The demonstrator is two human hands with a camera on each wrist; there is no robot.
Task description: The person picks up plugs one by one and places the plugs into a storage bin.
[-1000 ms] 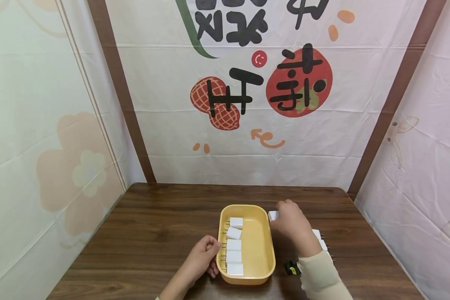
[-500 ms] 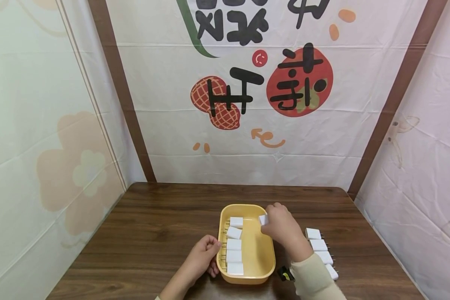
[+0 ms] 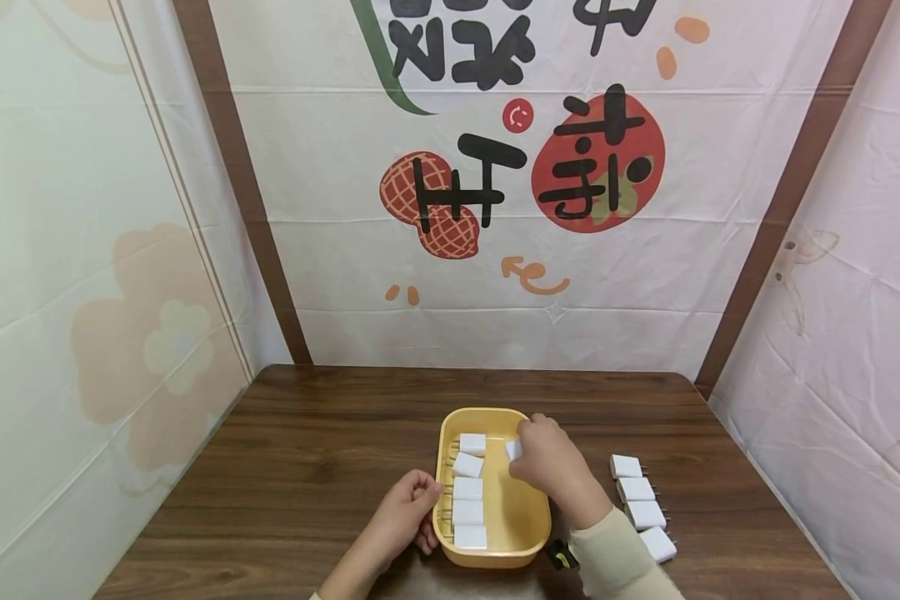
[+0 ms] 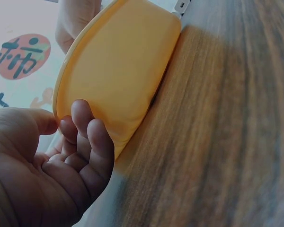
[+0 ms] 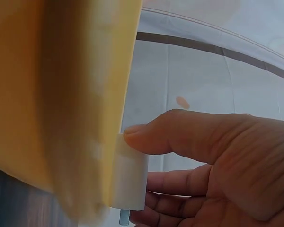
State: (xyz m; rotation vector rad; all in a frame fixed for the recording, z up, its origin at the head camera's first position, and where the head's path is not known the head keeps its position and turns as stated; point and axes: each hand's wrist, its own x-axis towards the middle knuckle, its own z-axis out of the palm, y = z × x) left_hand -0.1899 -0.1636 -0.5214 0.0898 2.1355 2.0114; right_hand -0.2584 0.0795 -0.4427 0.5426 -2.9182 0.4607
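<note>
Now, white plug pinched in right hand, over yellow tray

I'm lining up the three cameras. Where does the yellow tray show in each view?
Head: yellow tray low centre on the table, five white plugs along its left side.
Left wrist: its outer wall fills upper left, by the left hand.
Right wrist: its wall fills the left.
Shared landmark: the tray itself.

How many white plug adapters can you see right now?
10: five in a column along the yellow tray's left side, one pinched in the right hand over the tray, four in a row on the table to the right. None seem hidden.
</note>
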